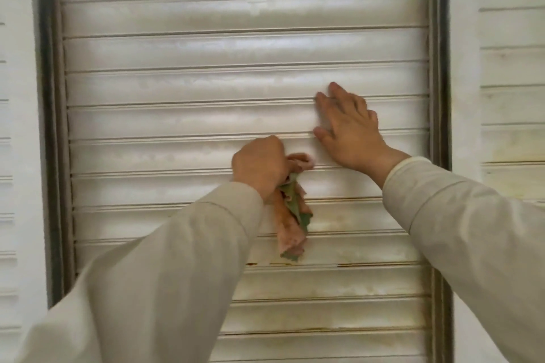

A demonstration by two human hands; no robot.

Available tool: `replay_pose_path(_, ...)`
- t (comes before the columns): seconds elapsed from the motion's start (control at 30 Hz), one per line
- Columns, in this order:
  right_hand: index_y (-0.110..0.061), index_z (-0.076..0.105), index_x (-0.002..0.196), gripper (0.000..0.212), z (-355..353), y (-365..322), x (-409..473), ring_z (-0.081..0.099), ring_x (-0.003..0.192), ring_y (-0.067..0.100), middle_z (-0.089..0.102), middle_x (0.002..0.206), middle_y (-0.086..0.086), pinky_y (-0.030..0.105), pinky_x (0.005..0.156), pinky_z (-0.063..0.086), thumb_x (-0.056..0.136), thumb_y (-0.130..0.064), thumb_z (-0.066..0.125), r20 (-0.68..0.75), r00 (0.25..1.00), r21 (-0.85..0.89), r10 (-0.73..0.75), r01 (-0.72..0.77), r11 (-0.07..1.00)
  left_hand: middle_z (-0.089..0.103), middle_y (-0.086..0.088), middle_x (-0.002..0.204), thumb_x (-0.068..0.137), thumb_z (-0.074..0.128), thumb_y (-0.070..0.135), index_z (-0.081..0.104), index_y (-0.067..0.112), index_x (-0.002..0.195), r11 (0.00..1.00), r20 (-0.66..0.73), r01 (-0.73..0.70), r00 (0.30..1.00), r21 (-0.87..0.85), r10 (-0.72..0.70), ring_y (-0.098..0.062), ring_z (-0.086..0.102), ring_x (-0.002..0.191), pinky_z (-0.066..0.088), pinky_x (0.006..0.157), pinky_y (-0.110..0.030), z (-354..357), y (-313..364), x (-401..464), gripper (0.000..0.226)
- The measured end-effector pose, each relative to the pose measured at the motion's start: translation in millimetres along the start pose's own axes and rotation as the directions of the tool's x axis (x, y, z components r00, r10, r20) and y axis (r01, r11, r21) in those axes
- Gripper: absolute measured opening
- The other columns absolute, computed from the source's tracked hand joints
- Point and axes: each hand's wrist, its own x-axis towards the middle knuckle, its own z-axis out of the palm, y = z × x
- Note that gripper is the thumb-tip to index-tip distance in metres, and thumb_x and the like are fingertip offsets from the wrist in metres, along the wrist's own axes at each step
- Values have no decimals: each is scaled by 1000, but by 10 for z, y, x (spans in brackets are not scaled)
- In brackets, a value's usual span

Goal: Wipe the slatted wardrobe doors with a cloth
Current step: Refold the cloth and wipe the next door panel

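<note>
One head-worn view faces the slatted door (206, 82) squarely and close, both sleeved arms reaching forward into frame.

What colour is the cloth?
The cloth is pinkish-orange with green patches, seen in the head view.

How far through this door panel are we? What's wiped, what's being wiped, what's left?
Done, apparently: the upper slats look pale, with faint streaks but no yellow staining. In hand: the left hand grips the cloth against a mid-height slat, while the right hand rests flat on the door beside it. Left: the lower slats show yellowish stains and brown marks, as does the neighbouring door to the right.
</note>
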Motion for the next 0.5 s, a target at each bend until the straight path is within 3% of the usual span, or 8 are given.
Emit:
replay_pose_path(0.13, -31, 7, 156, 78, 60, 224, -16, -5, 150, 32, -7, 165, 5, 57, 115, 7, 94, -62, 41, -54, 992, -89, 115, -119, 989, 59, 3, 84, 63, 72, 78, 56, 22, 83, 985, 42, 172, 984, -14, -171, -24, 56, 83, 41, 70, -32, -195, -509, 10, 62)
replay_pose_path(0.37, -36, -10, 156, 71, 193, 18, 109, -26, 147, 27, -26, 162, -1, 58, 115, -12, 100, -56, 29, 60, 998, -6, 6, -6, 1000, 64, -3, 86, 68, 73, 70, 59, 19, 81, 958, 4, 286, 958, 2, -286, -25, 57, 80, 45, 69, -34, -294, -1029, -16, 54)
replay_pose_path(0.5, -37, -11, 155, 67, 223, -81, 157, -31, 146, 25, -29, 161, -2, 56, 114, -16, 102, -55, 25, 92, 995, 26, -32, 30, 999, 66, -2, 84, 63, 74, 73, 62, 19, 83, 967, 10, 256, 967, -14, -256, -24, 60, 80, 44, 66, -33, -253, -821, -14, 59)
